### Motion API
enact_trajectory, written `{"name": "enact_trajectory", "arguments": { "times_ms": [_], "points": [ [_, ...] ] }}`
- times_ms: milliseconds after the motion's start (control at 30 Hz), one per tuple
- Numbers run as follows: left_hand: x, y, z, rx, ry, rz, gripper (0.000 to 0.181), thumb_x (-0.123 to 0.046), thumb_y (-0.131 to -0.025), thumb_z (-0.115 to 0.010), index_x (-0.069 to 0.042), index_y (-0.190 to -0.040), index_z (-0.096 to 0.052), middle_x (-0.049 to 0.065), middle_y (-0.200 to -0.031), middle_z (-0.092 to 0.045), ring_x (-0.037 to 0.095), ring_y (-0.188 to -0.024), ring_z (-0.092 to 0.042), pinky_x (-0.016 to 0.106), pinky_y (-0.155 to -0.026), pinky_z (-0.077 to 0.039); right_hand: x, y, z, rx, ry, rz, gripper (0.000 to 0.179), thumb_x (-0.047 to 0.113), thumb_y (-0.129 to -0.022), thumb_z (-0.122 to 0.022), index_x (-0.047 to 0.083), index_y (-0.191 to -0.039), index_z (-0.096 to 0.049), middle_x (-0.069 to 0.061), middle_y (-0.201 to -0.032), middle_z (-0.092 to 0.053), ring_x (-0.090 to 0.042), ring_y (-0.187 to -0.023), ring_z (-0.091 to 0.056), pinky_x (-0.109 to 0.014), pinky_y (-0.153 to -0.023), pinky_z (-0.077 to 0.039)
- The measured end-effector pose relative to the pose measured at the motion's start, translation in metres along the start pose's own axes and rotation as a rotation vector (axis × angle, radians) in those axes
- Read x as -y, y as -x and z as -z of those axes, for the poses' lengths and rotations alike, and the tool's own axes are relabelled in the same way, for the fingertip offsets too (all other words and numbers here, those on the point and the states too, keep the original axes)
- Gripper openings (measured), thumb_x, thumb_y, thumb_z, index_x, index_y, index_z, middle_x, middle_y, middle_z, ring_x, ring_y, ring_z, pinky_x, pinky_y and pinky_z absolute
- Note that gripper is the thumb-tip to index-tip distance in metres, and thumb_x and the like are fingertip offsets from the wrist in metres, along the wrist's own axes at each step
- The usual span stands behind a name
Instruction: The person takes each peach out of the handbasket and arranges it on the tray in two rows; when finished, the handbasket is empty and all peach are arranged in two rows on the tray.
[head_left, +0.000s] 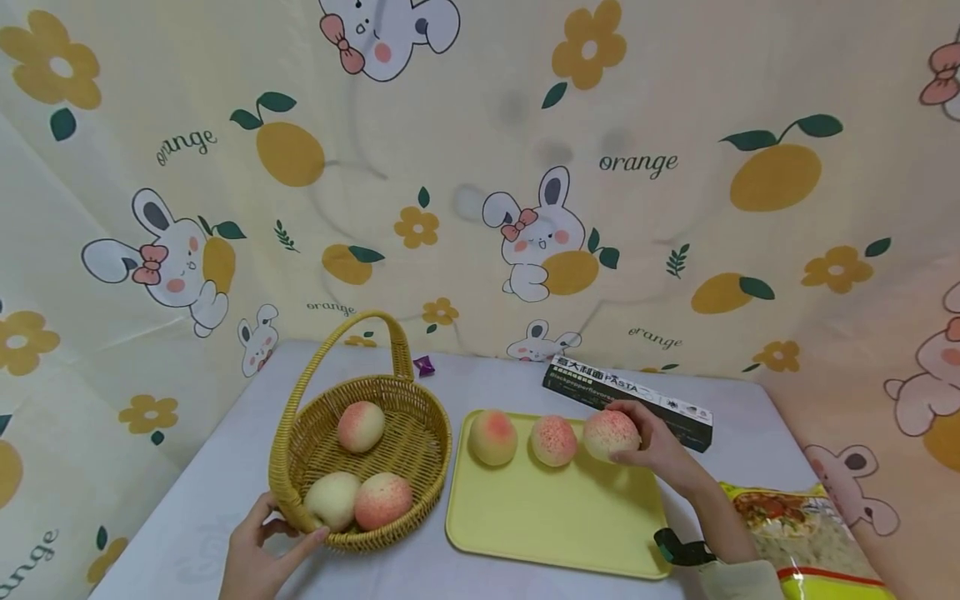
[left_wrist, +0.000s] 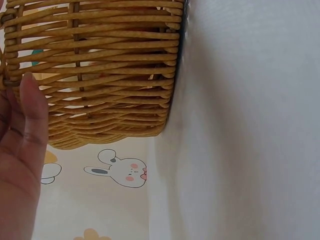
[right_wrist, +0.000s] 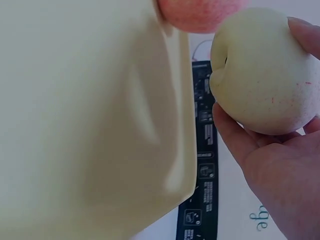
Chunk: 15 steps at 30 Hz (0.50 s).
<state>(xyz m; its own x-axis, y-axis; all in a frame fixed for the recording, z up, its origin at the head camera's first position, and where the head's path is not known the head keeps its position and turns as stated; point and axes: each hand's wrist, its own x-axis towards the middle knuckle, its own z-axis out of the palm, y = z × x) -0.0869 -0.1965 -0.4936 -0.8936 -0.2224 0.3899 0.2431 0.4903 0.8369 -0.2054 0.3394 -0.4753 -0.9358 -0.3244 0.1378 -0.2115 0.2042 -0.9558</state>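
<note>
My left hand [head_left: 264, 546] grips the near left rim of a wicker basket [head_left: 442, 408], its thumb and fingers also showing against the weave [left_wrist: 115, 75] in the left wrist view. Three peaches lie inside: one at the back [head_left: 361, 427], a pale one [head_left: 333, 501] and a pinker one [head_left: 383, 501] in front. My right hand [head_left: 660, 448] holds a peach [head_left: 611, 435] between thumb and fingers over the back right of a yellow tray [head_left: 555, 521]. In the right wrist view this peach [right_wrist: 265, 75] shows its pale side. Two other peaches [head_left: 492, 437] [head_left: 553, 441] sit along the tray's back edge.
Behind the tray lies a black pasta box [head_left: 630, 400]. A plastic food bag [head_left: 810, 533] is at the right, beside my right forearm. A small purple wrapped candy [head_left: 423, 366] lies behind the basket. Patterned cloth [head_left: 465, 167] walls the table's back and sides.
</note>
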Motion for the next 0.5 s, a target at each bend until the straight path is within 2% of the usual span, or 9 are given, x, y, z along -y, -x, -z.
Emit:
{"name": "enact_trajectory", "arguments": {
  "times_ms": [133, 300, 500],
  "points": [
    [0.0, 0.0, 0.0, 0.0, 0.0, -0.001, 0.05, 0.008, -0.065, -0.089, -0.002, -0.106, -0.061, -0.005, -0.088, -0.058, 0.006, -0.075, -0.053, 0.021, -0.061, -0.052, -0.005, 0.0, 0.003, -0.011, 0.023, -0.03, 0.067, -0.001, -0.082, -0.077, -0.005, -0.138, -0.041, -0.012, -0.131, -0.051, -0.009, -0.11, -0.057, -0.021, -0.09, -0.049],
    [-0.002, 0.0, 0.001, -0.003, 0.004, -0.008, 0.05, 0.007, -0.066, -0.09, -0.001, -0.106, -0.061, -0.005, -0.088, -0.059, 0.007, -0.075, -0.054, 0.022, -0.061, -0.052, -0.012, -0.001, 0.003, -0.02, 0.04, -0.068, 0.068, 0.002, -0.08, -0.079, -0.003, -0.138, -0.042, -0.019, -0.133, -0.047, -0.011, -0.109, -0.055, -0.021, -0.092, -0.048],
    [-0.002, 0.0, 0.001, -0.007, 0.008, -0.011, 0.05, 0.008, -0.066, -0.089, -0.001, -0.107, -0.061, -0.005, -0.088, -0.059, 0.007, -0.074, -0.054, 0.022, -0.062, -0.052, -0.017, 0.0, 0.001, -0.024, 0.082, -0.077, 0.067, 0.005, -0.079, -0.08, -0.001, -0.136, -0.045, -0.019, -0.133, -0.049, -0.012, -0.11, -0.054, -0.022, -0.091, -0.048]
  ]
}}
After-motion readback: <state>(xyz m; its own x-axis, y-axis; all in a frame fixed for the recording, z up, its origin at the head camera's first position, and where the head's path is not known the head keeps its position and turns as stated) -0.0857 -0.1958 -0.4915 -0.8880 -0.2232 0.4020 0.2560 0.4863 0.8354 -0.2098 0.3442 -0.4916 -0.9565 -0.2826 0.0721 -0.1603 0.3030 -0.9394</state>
